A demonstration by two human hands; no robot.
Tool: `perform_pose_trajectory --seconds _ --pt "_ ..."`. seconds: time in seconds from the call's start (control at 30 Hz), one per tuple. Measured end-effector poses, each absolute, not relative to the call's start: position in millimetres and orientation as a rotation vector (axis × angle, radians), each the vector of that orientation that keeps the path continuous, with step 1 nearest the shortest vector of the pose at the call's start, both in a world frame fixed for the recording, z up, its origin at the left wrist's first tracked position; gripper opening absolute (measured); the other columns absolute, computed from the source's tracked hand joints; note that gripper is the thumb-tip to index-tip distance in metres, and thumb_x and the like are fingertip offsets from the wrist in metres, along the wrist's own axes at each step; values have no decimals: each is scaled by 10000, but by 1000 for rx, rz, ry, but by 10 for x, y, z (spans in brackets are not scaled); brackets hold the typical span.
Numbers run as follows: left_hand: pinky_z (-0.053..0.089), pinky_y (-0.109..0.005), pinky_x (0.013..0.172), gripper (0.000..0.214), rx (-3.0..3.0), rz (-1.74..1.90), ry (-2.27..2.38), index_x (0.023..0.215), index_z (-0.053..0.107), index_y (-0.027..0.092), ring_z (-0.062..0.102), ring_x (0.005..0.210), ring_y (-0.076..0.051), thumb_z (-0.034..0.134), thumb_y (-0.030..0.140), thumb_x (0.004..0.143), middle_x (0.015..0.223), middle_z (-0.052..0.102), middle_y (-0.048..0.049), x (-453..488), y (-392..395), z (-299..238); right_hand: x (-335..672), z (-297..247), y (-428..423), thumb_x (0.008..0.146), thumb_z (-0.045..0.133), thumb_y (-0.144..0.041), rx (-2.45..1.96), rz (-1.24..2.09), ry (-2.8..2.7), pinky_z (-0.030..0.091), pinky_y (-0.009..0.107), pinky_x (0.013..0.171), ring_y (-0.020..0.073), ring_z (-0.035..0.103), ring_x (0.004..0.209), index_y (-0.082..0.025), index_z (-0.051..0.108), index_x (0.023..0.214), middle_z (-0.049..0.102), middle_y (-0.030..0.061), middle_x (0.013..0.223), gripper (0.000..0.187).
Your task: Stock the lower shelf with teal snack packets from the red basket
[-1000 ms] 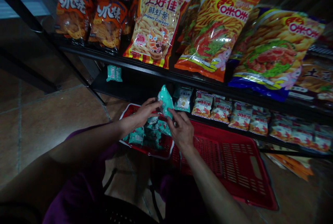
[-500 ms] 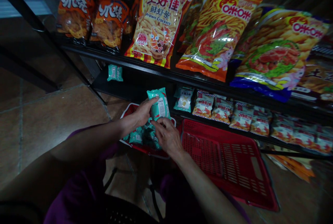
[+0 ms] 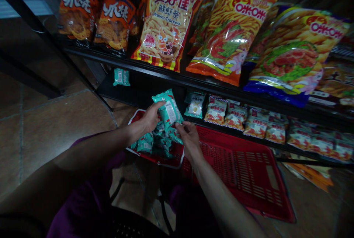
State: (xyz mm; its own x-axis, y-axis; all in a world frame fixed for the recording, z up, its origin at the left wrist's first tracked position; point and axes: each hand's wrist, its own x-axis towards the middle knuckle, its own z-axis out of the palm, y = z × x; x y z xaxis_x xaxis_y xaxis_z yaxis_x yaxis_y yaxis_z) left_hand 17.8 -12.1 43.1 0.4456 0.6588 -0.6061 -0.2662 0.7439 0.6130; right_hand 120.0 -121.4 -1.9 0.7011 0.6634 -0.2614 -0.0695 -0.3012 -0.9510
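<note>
Left: a small teal plastic packet (image 3: 121, 77) sits on the black metal lower shelf (image 3: 135, 96). Several matching packets (image 3: 145, 144) lie in a red plastic basket (image 3: 166, 162); we judge the handling partway. Our left hand (image 3: 151, 117) pinches a printed teal packet (image 3: 169, 112) above the basket, not yet set down; our right hand (image 3: 190, 137) pinches its lower corner. Right: a teal-and-white packet (image 3: 195, 105) is already shelved.

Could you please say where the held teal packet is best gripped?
Pinch the teal packet at its upper seal, perhaps, coming from the shelf side: that edge looks flat and mostly uncovered; the left hand is at one side, the right hand at the lower corner.
</note>
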Motion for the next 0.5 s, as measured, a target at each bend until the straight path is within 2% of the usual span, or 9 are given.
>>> perform_pose_trajectory --seconds 0.13,0.3,0.5 --pt "488 -319 656 254 459 544 934 878 627 105 627 673 -208 566 321 761 690 664 -87 171 -125 424 1157 82 -1203 538 787 -471 -1645 1054 -233 504 241 551 120 595 634 -208 536 836 616 -22 749 470" --pt "494 -319 669 258 465 548 918 915 630 102 640 702 -215 576 300 758 713 675 -91 165 -125 401 1166 70 -1202 474 852 -392 -1497 1024 -91 537 231 553 118 627 639 -209 523 793 638 -28 736 493" --pt "507 -337 721 268 456 546 891 964 625 106 648 742 -220 572 268 757 749 684 -88 169 -124 396 1230 -25 -1235 506 845 -332 -1408 1148 -79 555 255 620 133 656 662 -193 510 718 650 -17 698 420"
